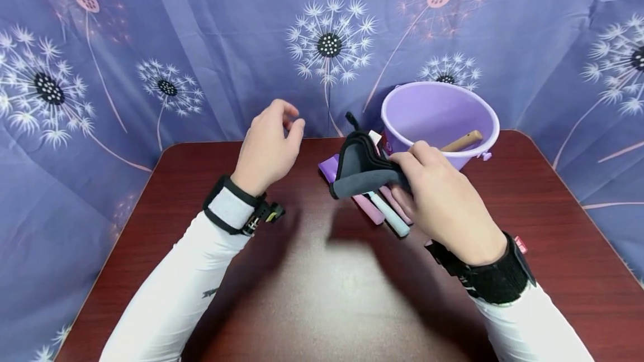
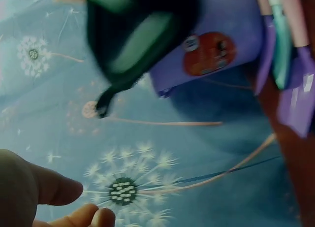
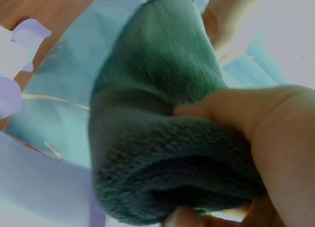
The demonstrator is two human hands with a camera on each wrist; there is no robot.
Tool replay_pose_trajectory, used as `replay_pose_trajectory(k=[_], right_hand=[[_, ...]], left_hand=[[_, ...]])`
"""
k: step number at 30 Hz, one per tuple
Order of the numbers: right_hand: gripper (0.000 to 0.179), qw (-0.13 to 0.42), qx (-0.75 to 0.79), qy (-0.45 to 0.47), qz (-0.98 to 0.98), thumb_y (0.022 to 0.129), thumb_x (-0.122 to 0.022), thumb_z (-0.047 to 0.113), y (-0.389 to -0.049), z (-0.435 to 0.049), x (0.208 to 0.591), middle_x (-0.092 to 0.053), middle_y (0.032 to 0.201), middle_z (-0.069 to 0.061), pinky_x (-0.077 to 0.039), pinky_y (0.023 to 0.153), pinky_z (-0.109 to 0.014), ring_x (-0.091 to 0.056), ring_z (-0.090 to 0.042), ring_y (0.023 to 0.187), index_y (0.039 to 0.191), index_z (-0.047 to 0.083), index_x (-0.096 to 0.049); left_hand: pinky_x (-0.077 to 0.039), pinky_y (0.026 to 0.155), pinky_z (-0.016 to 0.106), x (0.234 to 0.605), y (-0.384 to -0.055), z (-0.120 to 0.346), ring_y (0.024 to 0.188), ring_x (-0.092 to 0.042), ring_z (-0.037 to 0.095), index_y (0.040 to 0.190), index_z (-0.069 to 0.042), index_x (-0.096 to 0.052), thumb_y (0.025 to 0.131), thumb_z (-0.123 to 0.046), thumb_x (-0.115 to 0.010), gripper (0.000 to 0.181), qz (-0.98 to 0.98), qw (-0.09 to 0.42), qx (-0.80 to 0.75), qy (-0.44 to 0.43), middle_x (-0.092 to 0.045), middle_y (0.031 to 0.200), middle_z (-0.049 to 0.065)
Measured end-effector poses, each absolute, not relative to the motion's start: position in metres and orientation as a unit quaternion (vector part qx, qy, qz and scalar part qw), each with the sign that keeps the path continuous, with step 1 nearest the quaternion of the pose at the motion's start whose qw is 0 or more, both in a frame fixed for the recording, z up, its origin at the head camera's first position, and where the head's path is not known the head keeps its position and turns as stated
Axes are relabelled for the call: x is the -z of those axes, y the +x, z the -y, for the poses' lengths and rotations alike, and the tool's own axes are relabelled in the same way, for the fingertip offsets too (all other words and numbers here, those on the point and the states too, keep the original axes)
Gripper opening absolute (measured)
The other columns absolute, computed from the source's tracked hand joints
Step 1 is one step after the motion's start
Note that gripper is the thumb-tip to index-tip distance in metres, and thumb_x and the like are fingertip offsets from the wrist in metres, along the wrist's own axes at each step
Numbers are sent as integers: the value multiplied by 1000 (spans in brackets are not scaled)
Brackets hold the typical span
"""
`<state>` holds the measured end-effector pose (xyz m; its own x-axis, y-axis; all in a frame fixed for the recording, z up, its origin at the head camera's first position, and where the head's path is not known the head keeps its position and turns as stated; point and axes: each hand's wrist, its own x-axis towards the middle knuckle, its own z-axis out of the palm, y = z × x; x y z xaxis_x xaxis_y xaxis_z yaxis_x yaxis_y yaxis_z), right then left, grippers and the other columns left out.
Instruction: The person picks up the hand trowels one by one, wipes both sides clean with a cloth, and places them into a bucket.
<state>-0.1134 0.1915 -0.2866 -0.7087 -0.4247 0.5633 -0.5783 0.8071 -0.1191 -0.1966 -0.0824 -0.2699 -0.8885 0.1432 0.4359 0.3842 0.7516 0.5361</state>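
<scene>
My right hand [image 1: 443,200] grips a folded dark grey fleecy cloth [image 1: 364,180] with black edging and a small black loop at its far end. In the right wrist view, the thumb lies on top of the plush cloth [image 3: 152,133] and fingertips show beneath its folded edge. The cloth hangs over several slim tools, partly covering them; one has a mint handle [image 1: 389,215] and another a pink handle [image 1: 369,210]. My left hand [image 1: 271,144] is raised over the table's back left, holding nothing, its fingers loosely bent and its thumb apart from them.
A purple bucket [image 1: 389,113] stands at the back right, with a wooden handle [image 1: 463,141] leaning inside it. Purple tool blades [image 2: 298,104] lie beside the bucket. A dandelion-print curtain [image 1: 241,43] hangs behind the dark red wooden table [image 1: 322,306].
</scene>
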Motion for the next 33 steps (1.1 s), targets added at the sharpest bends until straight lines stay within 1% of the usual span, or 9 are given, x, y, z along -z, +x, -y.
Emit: replay_pose_trajectory(k=[5,10,14,19,21,22,26,30,33], right_hand=[[32,297,-159,236,912,86,-63,13,-115,-192,286,-51,94,-8,-47,67,-44,-51,-26,83,115,2,-63],[31,313,-170,227,907,86,-60,12,-117,-191,286,-51,95,-11,-46,72,-46,-50,-29,86,116,1,-62],[32,316,-171,229,905,86,-61,12,-117,-190,286,-51,95,-11,-45,73,-46,-50,-29,85,116,2,-62],[31,314,-171,233,904,86,-62,12,-116,-188,288,-51,95,-10,-45,73,-46,-50,-29,85,116,2,-62],[31,314,-173,234,904,87,-62,13,-116,-188,289,-51,95,-10,-45,73,-46,-50,-28,85,116,2,-62],[31,314,-173,235,903,87,-63,13,-116,-188,289,-51,95,-10,-45,73,-46,-50,-28,85,116,2,-62],[32,314,-174,240,902,88,-65,16,-115,-189,290,-51,96,-10,-46,73,-45,-50,-27,85,117,2,-62],[33,312,-170,244,902,87,-66,18,-115,-188,290,-50,95,-9,-46,73,-44,-50,-26,84,116,2,-62],[31,311,-169,246,902,88,-64,18,-116,-188,289,-50,94,-8,-46,72,-43,-49,-25,84,115,2,-62]], left_hand=[[-45,68,34,303,-186,82,79,-56,16,106,-11,-57,96,-23,-56,16,926,167,316,-125,-58,89,-1],[-47,67,36,340,-175,66,79,-59,16,101,-13,-56,90,-23,-59,15,939,112,306,-111,-59,89,-2],[-47,61,38,372,-165,42,76,-59,16,99,-15,-56,90,-36,-63,24,949,69,287,-110,-56,89,-4],[-52,62,44,400,-160,10,80,-64,19,113,-16,-61,90,-51,-64,42,955,67,259,-127,-61,97,-1],[-53,62,44,406,-161,-1,78,-66,20,111,-16,-62,89,-55,-63,44,960,64,242,-127,-62,97,-1],[-53,61,43,409,-161,-5,77,-66,21,105,-16,-63,89,-57,-62,44,963,59,232,-127,-62,96,-2],[-51,62,34,417,-168,-18,75,-64,11,90,-23,-64,87,-66,-57,44,968,16,216,-126,-60,86,-12],[-50,67,31,419,-174,-23,79,-64,5,93,-27,-67,86,-69,-56,44,969,-20,213,-121,-63,82,-22],[-51,68,34,418,-177,-20,83,-65,7,90,-36,-74,86,-67,-58,35,970,-35,209,-118,-66,88,-23]])
